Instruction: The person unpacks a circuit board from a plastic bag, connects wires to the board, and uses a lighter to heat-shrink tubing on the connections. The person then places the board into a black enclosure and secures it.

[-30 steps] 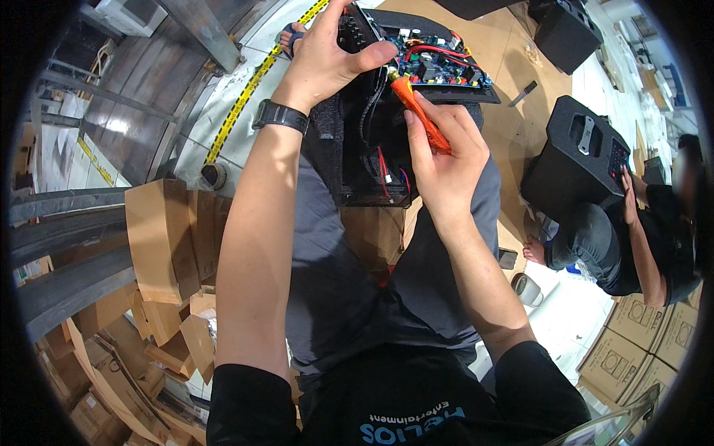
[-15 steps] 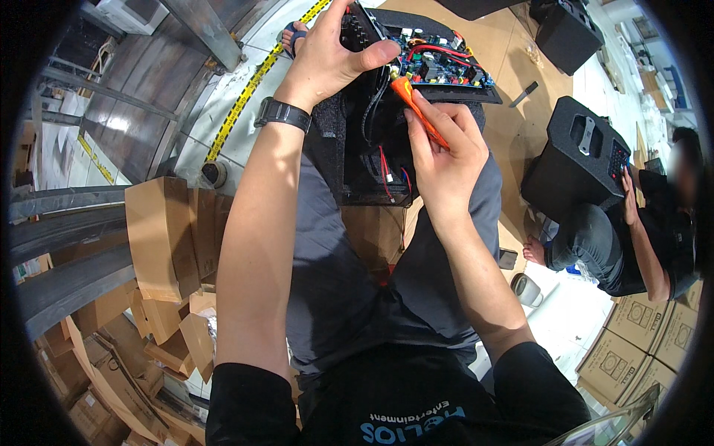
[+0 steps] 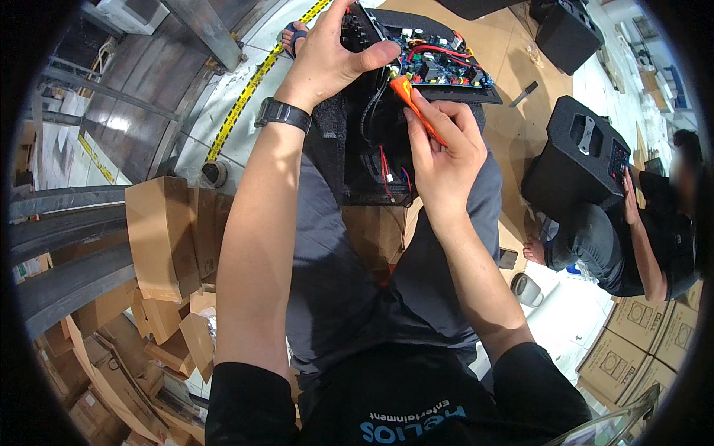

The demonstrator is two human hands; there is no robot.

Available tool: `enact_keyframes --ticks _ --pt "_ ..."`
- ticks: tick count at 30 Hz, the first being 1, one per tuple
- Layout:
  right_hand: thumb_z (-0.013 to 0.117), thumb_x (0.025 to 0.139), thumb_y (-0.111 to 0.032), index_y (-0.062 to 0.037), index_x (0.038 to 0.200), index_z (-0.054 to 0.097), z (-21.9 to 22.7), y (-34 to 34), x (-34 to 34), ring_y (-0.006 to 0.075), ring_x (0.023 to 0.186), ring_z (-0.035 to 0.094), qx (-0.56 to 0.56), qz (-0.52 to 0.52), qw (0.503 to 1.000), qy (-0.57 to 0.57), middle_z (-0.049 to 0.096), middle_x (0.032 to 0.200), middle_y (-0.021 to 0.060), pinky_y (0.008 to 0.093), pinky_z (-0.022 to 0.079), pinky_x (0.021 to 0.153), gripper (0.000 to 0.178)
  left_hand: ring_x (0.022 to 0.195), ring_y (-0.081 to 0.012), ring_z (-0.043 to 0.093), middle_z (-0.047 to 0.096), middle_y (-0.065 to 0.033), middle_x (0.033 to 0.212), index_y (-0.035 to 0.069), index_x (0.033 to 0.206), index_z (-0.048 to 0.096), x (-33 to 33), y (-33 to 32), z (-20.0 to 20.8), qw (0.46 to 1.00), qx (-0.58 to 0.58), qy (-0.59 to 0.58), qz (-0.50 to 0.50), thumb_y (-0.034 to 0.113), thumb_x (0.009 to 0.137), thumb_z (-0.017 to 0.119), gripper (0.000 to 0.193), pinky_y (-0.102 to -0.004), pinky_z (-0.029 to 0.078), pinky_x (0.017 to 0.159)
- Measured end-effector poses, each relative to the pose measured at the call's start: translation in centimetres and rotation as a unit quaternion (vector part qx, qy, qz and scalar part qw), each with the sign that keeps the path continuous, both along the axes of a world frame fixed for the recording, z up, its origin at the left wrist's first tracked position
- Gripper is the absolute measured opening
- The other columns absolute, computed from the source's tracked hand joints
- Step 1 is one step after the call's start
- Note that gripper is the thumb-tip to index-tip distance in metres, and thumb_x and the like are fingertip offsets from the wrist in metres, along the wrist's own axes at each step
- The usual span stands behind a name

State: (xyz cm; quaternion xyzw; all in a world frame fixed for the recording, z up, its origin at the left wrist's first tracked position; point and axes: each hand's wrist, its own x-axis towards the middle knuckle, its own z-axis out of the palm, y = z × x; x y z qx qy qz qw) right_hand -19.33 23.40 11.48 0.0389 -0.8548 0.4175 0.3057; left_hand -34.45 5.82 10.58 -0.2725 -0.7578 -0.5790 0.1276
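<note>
My left hand (image 3: 327, 67) grips the dark amplifier panel (image 3: 360, 30) by its edge, thumb stretched toward the board and the other fingers partly out of view. The circuit board (image 3: 439, 65), with red wires and several components, is attached to that panel. In my right hand (image 3: 450, 152) is an orange tube (image 3: 413, 104), pinched between thumb and fingers, its tip at the board's near left corner. I cannot tell whether the tip touches. Below lies the open black speaker cabinet (image 3: 378, 182) between my knees, with loose red and black leads (image 3: 385, 171) inside.
A co-worker (image 3: 654, 230) sits at the right with a hand on another black speaker (image 3: 576, 156). Cardboard boxes (image 3: 160, 238) stand at the left, and more cartons (image 3: 632, 334) at lower right. A dark marker-like stick (image 3: 523, 94) and a grey mug (image 3: 526, 290) lie on the floor.
The orange tube and my right hand have shifted very slightly. My left hand and the panel stay in place.
</note>
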Motion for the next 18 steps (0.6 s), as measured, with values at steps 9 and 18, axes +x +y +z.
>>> enact_keyframes --ticks 9,18 --pt "0.082 0.085 0.000 -0.0065 0.113 0.082 -0.1 0.5 0.0 0.0163 0.069 0.063 -0.002 0.002 1.000 0.024 0.066 0.089 0.0075 0.0278 0.050 0.064 0.029 0.149 -0.0372 0.042 0.048 -0.0267 0.155 -0.003 0.157 0.038 0.5 0.0 0.7 1.000 0.003 -0.006 0.000 0.071 0.077 0.082 0.117 -0.0463 0.030 0.125" --pt "0.087 0.083 -0.003 -0.0004 0.097 0.077 0.4 1.2 0.6 0.0146 0.076 0.072 -0.095 0.001 0.995 0.028 0.075 0.088 0.0087 0.0251 0.054 0.068 0.017 0.150 -0.0380 0.040 0.047 -0.0275 0.157 -0.003 0.158 0.036 0.1 0.0 0.4 1.000 -0.002 -0.006 0.004 0.076 0.076 0.080 0.122 -0.0469 0.029 0.125"
